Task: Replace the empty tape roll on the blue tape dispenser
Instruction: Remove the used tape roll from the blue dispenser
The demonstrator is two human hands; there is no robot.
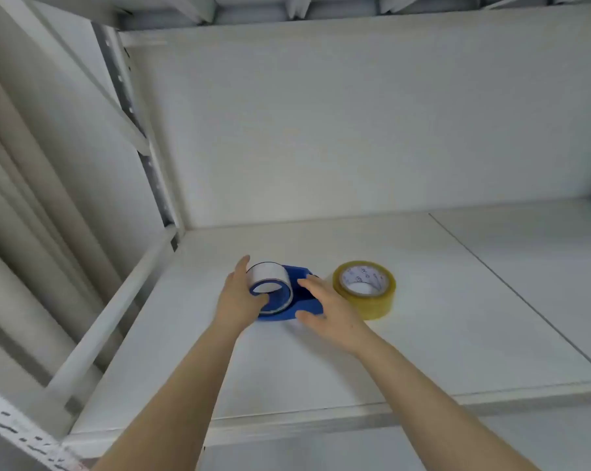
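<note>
The left hand (pixel 239 300) was closed round the empty roll (pixel 270 277), fingers behind it and thumb at its front rim. The roll sat on the blue dispenser (pixel 309 305), which lay on the white shelf (pixel 457 317). The right hand (pixel 328 311) was spread over the dispenser, fingers nearly straight, nothing clasped; firm contact could not be confirmed. It was judged that the body should be pressed flat while the core was drawn straight off. The full yellow roll (pixel 372 305) lay just beside the right hand, liable to be knocked.
</note>
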